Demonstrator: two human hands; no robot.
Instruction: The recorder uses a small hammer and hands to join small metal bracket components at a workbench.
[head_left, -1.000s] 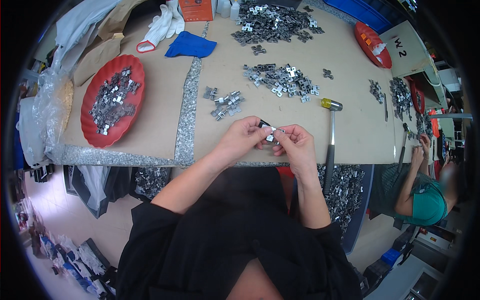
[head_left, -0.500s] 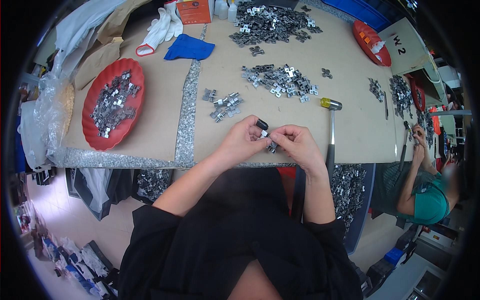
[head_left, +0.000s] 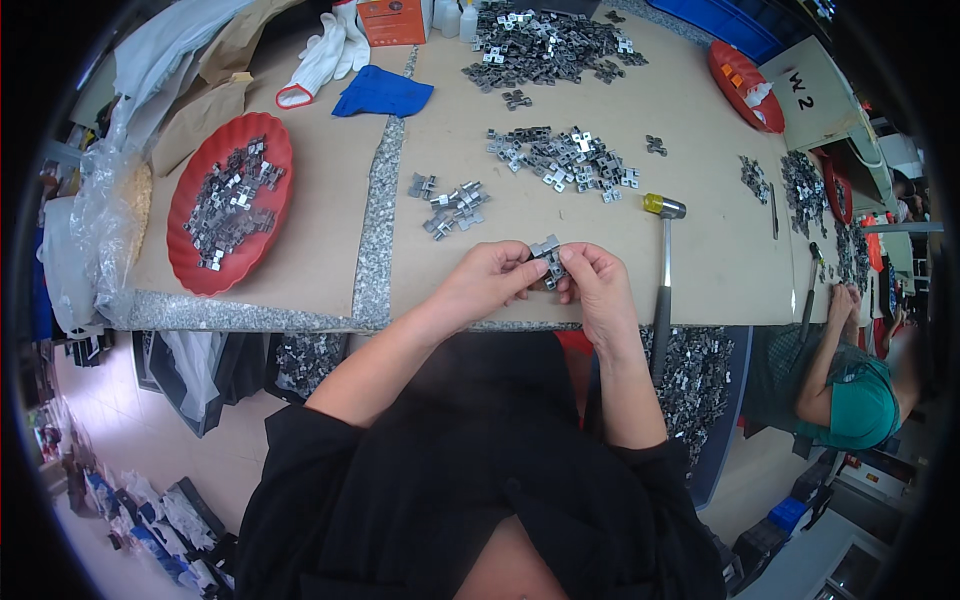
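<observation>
Near the table's front edge, my left hand (head_left: 488,284) and my right hand (head_left: 598,290) pinch a small silver metal bracket (head_left: 547,256) between them. It has flat tabs at its upper end; the fingers cover its sides. Just beyond my left hand lies a small group of assembled metal brackets (head_left: 455,211). Farther off is a loose pile of grey and silver brackets (head_left: 565,160). To the right of my right hand rests a hammer (head_left: 665,250) with a yellow-ended head, its dark handle toward me.
A red scalloped dish (head_left: 180,245) of brackets stands at left. Behind are white gloves (head_left: 322,62), a blue cloth (head_left: 382,93) and a large bracket heap (head_left: 545,50). A bin of parts (head_left: 738,400) sits below the table's edge. A co-worker in a green shirt (head_left: 862,405) works at right.
The bracket has been turned between my fingers, so its flat tabs now show at the top. The dark piece seen at my left fingertips earlier no longer shows. The co-worker's hands have shifted.
</observation>
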